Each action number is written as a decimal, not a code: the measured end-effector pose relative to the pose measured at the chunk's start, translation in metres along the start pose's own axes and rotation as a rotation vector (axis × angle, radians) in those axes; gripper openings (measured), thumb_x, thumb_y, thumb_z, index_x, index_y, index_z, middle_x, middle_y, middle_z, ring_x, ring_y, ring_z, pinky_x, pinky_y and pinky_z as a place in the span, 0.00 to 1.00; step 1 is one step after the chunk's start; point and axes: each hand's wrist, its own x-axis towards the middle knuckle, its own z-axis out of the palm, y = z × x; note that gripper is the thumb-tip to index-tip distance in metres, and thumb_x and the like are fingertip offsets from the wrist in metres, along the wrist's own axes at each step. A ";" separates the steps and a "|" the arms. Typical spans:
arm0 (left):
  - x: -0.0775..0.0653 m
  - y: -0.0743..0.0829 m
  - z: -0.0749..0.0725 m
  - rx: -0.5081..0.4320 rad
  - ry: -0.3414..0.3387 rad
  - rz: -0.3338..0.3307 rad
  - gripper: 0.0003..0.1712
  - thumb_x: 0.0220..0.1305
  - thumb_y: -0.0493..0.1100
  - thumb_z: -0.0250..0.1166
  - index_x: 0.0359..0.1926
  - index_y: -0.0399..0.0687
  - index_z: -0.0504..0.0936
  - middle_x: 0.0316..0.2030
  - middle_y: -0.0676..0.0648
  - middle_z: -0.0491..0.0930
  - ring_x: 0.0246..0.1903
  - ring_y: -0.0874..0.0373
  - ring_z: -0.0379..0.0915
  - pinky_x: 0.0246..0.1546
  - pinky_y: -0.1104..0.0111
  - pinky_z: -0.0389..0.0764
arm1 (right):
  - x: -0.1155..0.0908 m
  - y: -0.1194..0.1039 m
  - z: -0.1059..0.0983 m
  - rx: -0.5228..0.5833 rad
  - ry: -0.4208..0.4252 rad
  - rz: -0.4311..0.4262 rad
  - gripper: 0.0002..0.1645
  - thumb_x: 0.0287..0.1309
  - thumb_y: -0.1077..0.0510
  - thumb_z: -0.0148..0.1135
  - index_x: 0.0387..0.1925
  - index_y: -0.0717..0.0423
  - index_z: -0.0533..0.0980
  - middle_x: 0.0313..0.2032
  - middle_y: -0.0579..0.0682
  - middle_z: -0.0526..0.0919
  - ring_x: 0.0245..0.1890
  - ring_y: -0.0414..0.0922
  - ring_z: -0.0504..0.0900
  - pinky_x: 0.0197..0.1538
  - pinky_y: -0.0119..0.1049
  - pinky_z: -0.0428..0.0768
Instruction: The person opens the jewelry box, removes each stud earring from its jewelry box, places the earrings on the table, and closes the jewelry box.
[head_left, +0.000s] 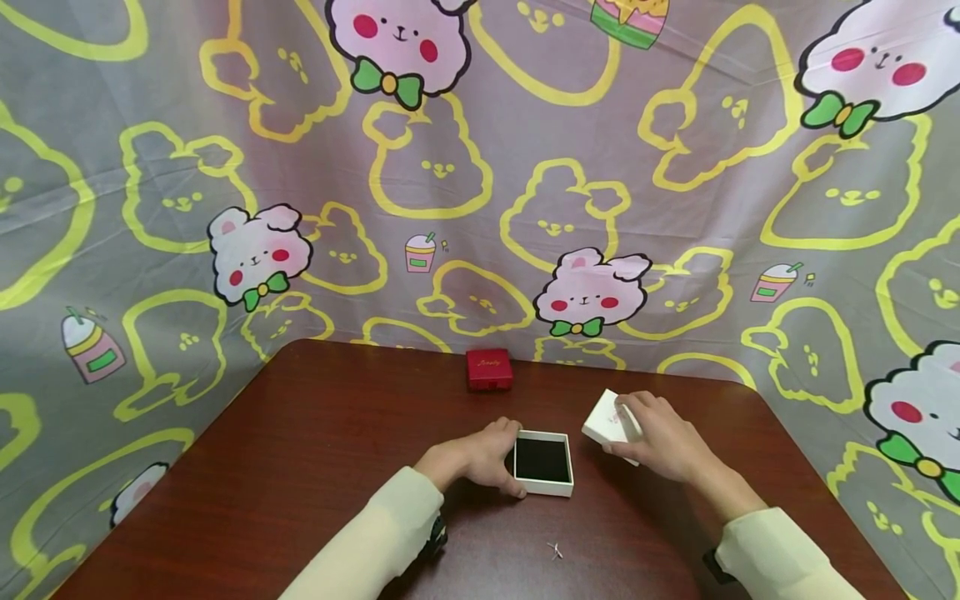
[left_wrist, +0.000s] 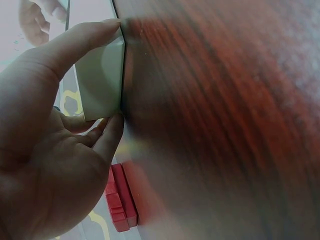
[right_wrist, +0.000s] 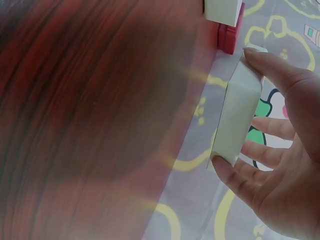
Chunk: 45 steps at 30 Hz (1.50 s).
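Holding lid (head_left: 602, 419) tilted, right of box (head_left: 546, 488): our right hand (head_left: 663, 435) clamps fingers on lid, left hand (head_left: 491, 457) on box's left side.

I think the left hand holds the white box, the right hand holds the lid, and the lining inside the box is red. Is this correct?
Not quite: the head view shows that the lining is black, not red. The left hand does hold the white box, and the right hand the lid.
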 end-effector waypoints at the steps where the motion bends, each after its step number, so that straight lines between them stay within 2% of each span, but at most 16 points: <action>1: 0.000 0.000 0.000 0.000 -0.001 0.000 0.49 0.48 0.56 0.82 0.63 0.39 0.67 0.47 0.50 0.70 0.50 0.58 0.68 0.57 0.67 0.73 | 0.000 -0.001 0.000 -0.001 0.000 -0.002 0.46 0.50 0.38 0.77 0.63 0.58 0.74 0.60 0.60 0.75 0.53 0.55 0.73 0.40 0.55 0.79; 10: -0.001 0.000 0.000 -0.003 -0.011 -0.004 0.50 0.49 0.56 0.82 0.65 0.39 0.67 0.49 0.49 0.70 0.53 0.57 0.68 0.59 0.66 0.72 | -0.001 -0.006 -0.001 -0.008 0.015 -0.026 0.45 0.50 0.38 0.77 0.63 0.58 0.74 0.60 0.60 0.76 0.54 0.55 0.74 0.40 0.55 0.78; 25: -0.001 0.000 -0.002 -0.011 -0.011 0.002 0.48 0.49 0.56 0.81 0.63 0.40 0.67 0.48 0.49 0.70 0.51 0.58 0.68 0.59 0.66 0.72 | 0.001 -0.019 -0.002 -0.008 0.012 -0.052 0.45 0.48 0.37 0.78 0.63 0.56 0.75 0.59 0.57 0.76 0.53 0.53 0.74 0.36 0.50 0.77; 31: 0.000 0.000 -0.001 -0.004 -0.012 -0.006 0.50 0.49 0.56 0.81 0.65 0.39 0.66 0.50 0.48 0.70 0.55 0.56 0.68 0.61 0.66 0.72 | 0.000 -0.023 0.002 -0.009 0.002 -0.053 0.45 0.48 0.37 0.78 0.62 0.55 0.75 0.58 0.55 0.77 0.52 0.52 0.74 0.34 0.48 0.77; 39: 0.001 0.000 -0.001 -0.007 -0.007 -0.011 0.49 0.47 0.55 0.82 0.63 0.39 0.67 0.47 0.49 0.70 0.51 0.57 0.69 0.58 0.66 0.73 | -0.001 -0.026 0.003 -0.007 -0.017 -0.047 0.45 0.48 0.37 0.78 0.63 0.53 0.74 0.59 0.55 0.76 0.54 0.52 0.73 0.36 0.52 0.77; 45: 0.000 0.001 -0.002 -0.016 -0.009 -0.011 0.49 0.48 0.55 0.82 0.63 0.39 0.67 0.48 0.49 0.70 0.51 0.57 0.68 0.58 0.66 0.73 | -0.002 -0.028 0.005 -0.002 -0.009 -0.061 0.42 0.48 0.38 0.78 0.61 0.53 0.75 0.58 0.54 0.77 0.52 0.51 0.73 0.33 0.47 0.76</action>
